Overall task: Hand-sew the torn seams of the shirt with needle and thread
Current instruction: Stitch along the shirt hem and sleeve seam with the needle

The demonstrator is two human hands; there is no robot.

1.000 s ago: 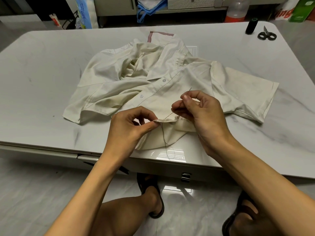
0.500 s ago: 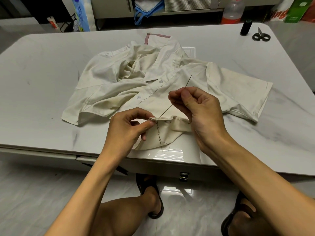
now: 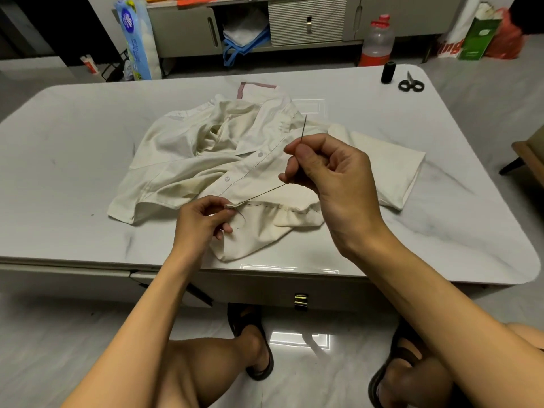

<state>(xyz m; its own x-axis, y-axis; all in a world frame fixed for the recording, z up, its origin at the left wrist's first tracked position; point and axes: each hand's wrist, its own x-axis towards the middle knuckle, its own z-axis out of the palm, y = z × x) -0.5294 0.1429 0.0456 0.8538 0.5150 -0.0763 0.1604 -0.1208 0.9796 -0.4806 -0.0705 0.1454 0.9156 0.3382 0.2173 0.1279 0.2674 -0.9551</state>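
Dark stitches (image 3: 276, 208) line the hem of our cream cotton shirt (image 3: 182, 160); left hand (image 3: 200, 222) pinches it, right hand (image 3: 332, 184) the thin needle (image 3: 303, 129); more likely remains.

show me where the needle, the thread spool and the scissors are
needle (image 3: 303, 129), head view, middle of the bare shaft above the fingers
thread spool (image 3: 388, 72), head view, middle of its black side
scissors (image 3: 411, 81), head view, pivot just above the handle rings
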